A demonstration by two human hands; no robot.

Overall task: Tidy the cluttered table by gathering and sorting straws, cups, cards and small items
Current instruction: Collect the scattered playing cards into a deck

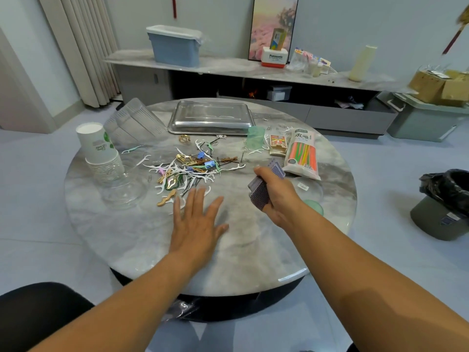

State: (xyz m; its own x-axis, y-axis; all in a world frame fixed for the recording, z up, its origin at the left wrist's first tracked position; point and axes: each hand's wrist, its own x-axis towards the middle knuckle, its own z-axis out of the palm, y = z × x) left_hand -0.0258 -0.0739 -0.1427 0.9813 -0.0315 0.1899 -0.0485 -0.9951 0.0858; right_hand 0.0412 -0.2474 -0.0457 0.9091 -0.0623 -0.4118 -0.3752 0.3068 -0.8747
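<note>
My right hand [278,196] grips a stack of purple-backed cards [264,185] above the round marble table [228,262]. My left hand [198,219] lies flat on the tabletop with fingers spread, just below a heap of small items [193,168]: white floss picks, hairpins, clips. A bag of coloured straws [304,154] lies to the right, next to a card box [278,145]. A stack of paper cups [101,151] stands at the left, with clear plastic cups [134,123] lying behind it.
A metal tray [210,118] sits at the table's far side, a green plastic cup [255,137] beside it. A clear bowl [124,189] is at the left, a green lid [314,205] by my right wrist. A bin with a black bag [441,207] stands on the floor to the right.
</note>
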